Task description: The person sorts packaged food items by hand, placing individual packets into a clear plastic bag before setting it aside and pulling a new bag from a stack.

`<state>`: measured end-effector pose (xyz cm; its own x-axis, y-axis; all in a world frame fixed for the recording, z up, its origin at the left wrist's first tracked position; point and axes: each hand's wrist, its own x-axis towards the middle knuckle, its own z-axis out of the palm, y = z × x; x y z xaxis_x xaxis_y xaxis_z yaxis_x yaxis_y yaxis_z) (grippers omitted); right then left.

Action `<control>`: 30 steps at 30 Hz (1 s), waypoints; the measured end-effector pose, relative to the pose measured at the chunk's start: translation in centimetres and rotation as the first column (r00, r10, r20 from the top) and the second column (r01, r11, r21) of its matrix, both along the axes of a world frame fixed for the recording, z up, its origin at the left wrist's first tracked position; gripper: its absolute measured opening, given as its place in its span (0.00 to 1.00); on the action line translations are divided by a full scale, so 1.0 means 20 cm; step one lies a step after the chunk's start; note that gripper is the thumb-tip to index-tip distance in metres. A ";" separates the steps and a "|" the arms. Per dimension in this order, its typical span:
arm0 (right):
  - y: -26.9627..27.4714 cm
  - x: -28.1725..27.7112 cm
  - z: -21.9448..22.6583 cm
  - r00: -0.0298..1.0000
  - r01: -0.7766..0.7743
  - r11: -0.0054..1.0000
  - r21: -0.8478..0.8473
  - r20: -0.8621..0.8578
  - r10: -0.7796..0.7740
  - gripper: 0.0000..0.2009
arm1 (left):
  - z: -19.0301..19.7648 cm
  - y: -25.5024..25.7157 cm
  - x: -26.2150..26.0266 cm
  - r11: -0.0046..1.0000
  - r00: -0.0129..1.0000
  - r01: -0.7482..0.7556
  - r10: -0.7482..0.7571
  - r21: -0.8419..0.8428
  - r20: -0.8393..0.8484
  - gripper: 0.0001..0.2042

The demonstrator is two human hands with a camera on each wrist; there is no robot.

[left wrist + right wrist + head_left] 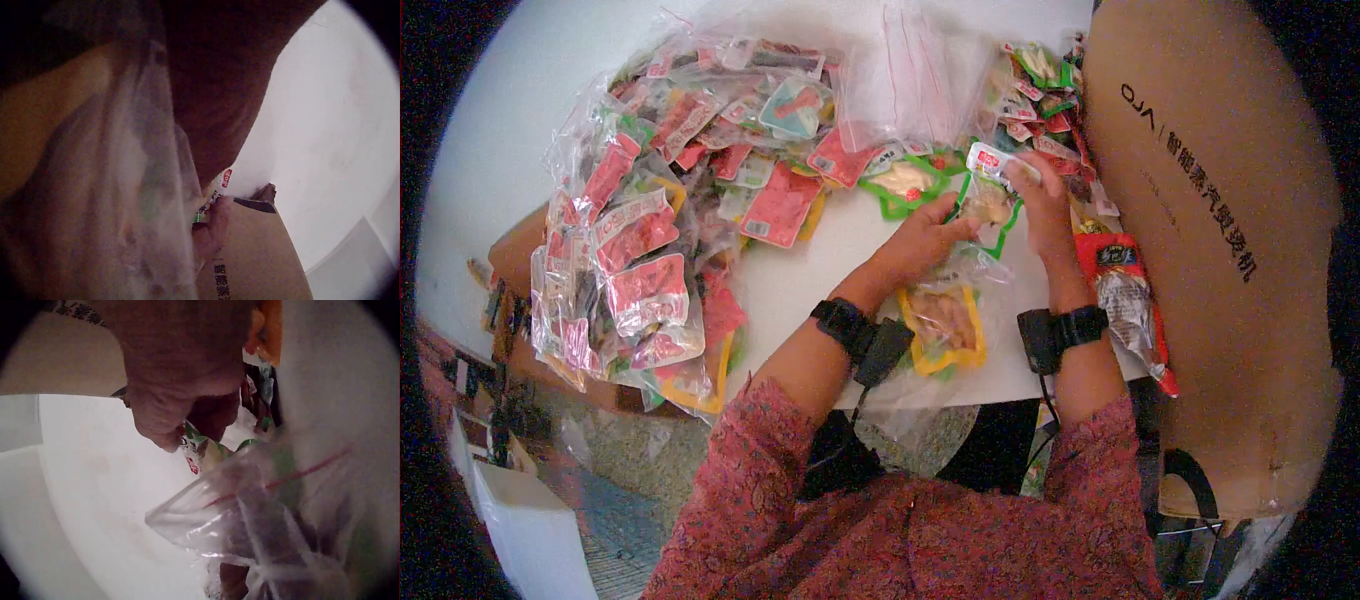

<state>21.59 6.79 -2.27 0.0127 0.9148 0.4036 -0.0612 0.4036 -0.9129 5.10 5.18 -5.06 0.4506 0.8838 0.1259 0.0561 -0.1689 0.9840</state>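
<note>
A green-edged snack packet (990, 205) with a white and red top is held between both hands in the head view. The left hand (920, 240) pinches its left side with thumb and fingers. At its upper right, the right hand (1043, 195) grips it. Just below the hands lies a clear zip bag (980, 270), with a yellow-edged packet (943, 325) under or in it; I cannot tell which. In the right wrist view the right hand (187, 381) holds the packet (192, 456) beside a clear bag (250, 512) with a red seal line.
Many red packets in clear bags (640, 240) are heaped at the left. Empty clear bags (910, 80) lie at the back, near a green packet (905, 182). More packets (1040, 100) and a red and silver packet (1125, 290) sit beside a large cardboard box (1220, 250) at right.
</note>
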 end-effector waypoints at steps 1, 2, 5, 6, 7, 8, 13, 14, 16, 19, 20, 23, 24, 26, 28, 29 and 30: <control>0.01 0.01 -0.01 1.000 0.000 1.000 -0.010 -0.004 0.000 0.13 | 0.02 -0.01 0.00 1.000 0.997 -0.027 0.026 -0.008 -0.071 0.16; 0.04 0.02 -0.03 0.958 0.147 0.985 0.086 0.237 -0.163 0.13 | 0.01 -0.01 0.00 0.999 0.997 -0.029 0.027 -0.026 -0.076 0.16; 0.20 0.11 -0.17 0.823 0.233 0.937 0.260 0.461 -0.332 0.15 | -0.02 0.03 -0.04 0.979 0.986 -0.124 0.140 0.162 -0.094 0.20; 0.23 0.11 -0.18 0.866 0.303 0.936 0.177 0.359 -0.348 0.14 | 0.01 0.03 -0.06 0.974 0.979 -0.174 0.187 0.145 -0.080 0.20; 0.23 0.10 -0.19 0.893 0.362 0.928 0.092 0.253 -0.373 0.14 | 0.04 0.04 -0.08 0.965 0.970 -0.225 0.235 0.133 -0.064 0.19; 0.23 0.11 -0.20 0.897 0.359 0.930 0.083 0.245 -0.368 0.14 | 0.07 0.03 -0.09 0.965 0.968 -0.227 0.238 0.131 -0.076 0.19; 0.18 0.12 -0.12 0.969 0.246 0.969 0.013 -0.029 -0.246 0.14 | 0.21 0.03 -0.18 0.918 0.870 0.069 0.136 0.391 -0.473 0.11; 0.17 0.12 -0.12 0.970 0.242 0.970 0.013 -0.037 -0.241 0.14 | 0.24 0.03 -0.18 0.918 0.866 0.067 0.141 0.392 -0.480 0.11; 0.14 0.11 -0.08 0.964 0.226 0.974 -0.035 -0.134 -0.228 0.14 | 0.29 0.02 -0.18 0.816 0.816 0.230 0.135 0.530 -0.562 0.10; 0.15 0.10 -0.08 0.987 0.069 0.997 -0.016 -0.143 -0.071 0.11 | 0.34 0.00 -0.14 0.810 0.800 0.214 0.176 0.546 -0.574 0.09; 0.15 0.09 -0.09 0.986 0.071 0.997 -0.014 -0.152 -0.072 0.11 | 0.36 -0.01 -0.13 0.808 0.795 0.219 0.177 0.547 -0.580 0.09; 0.11 0.05 -0.09 0.996 0.041 0.995 -0.095 -0.078 -0.049 0.11 | 0.37 -0.01 -0.13 0.811 0.777 0.261 0.145 0.523 -0.612 0.10; 0.11 0.06 -0.09 0.995 0.051 0.996 -0.077 -0.085 -0.058 0.11 | 0.37 -0.02 -0.14 0.760 0.751 0.292 0.194 0.581 -0.631 0.10; 0.12 0.07 -0.08 0.994 0.061 0.997 -0.052 -0.089 -0.065 0.11 | 0.38 -0.03 -0.15 0.700 0.727 0.321 0.250 0.638 -0.640 0.10; 0.11 0.06 -0.07 0.996 0.085 0.996 -0.016 -0.035 -0.086 0.11 | 0.38 -0.06 -0.17 0.697 0.755 0.289 0.256 0.656 -0.604 0.09; 0.10 0.05 -0.06 0.995 0.087 0.996 -0.013 -0.037 -0.087 0.11 | 0.38 -0.06 -0.16 0.695 0.754 0.291 0.256 0.658 -0.605 0.09; 0.09 0.04 -0.06 0.996 0.028 0.999 -0.020 0.089 -0.026 0.11 | 0.37 -0.05 -0.15 0.694 0.779 0.269 0.251 0.668 -0.575 0.07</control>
<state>22.38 8.68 -3.48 0.0023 0.9229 0.3851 0.0312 0.3849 -0.9224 2.05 4.12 2.35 0.6603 0.6412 0.3910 0.5556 -0.7673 0.3201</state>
